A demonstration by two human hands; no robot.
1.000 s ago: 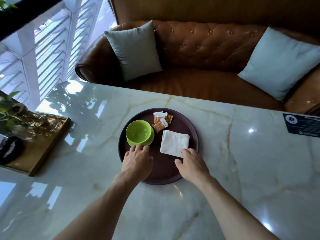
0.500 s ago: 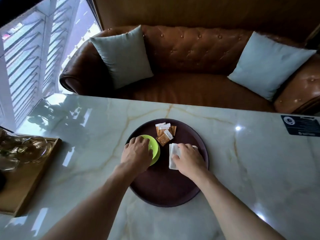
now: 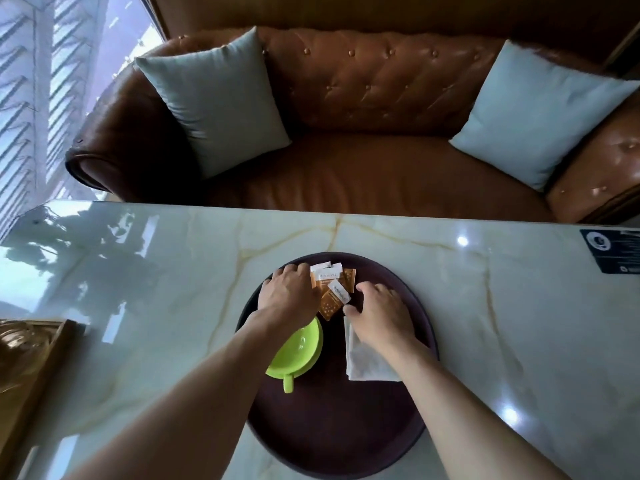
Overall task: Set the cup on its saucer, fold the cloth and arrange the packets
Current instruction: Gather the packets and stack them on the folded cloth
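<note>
A round dark brown tray (image 3: 332, 434) lies on the marble table. On its left part sits a lime green cup (image 3: 299, 348) on its green saucer, handle toward me, partly under my left forearm. A folded white cloth (image 3: 363, 363) lies to the right of the cup, half covered by my right wrist. Several orange and white packets (image 3: 332, 289) lie in a loose pile at the far side of the tray. My left hand (image 3: 289, 296) rests palm down just left of the packets. My right hand (image 3: 379, 313) is at their right, fingertips touching the nearest packet.
A marble table (image 3: 156, 306) carries the tray. A wooden tray with glass items (image 3: 24, 355) sits at the left edge. A dark card (image 3: 613, 251) lies at the far right. Behind the table stands a brown leather sofa (image 3: 363, 98) with two pale cushions.
Both hands have moved away from me, from the cup and cloth to the packets at the far side of the tray. The camera has tilted forward, so the tray appears closer.
</note>
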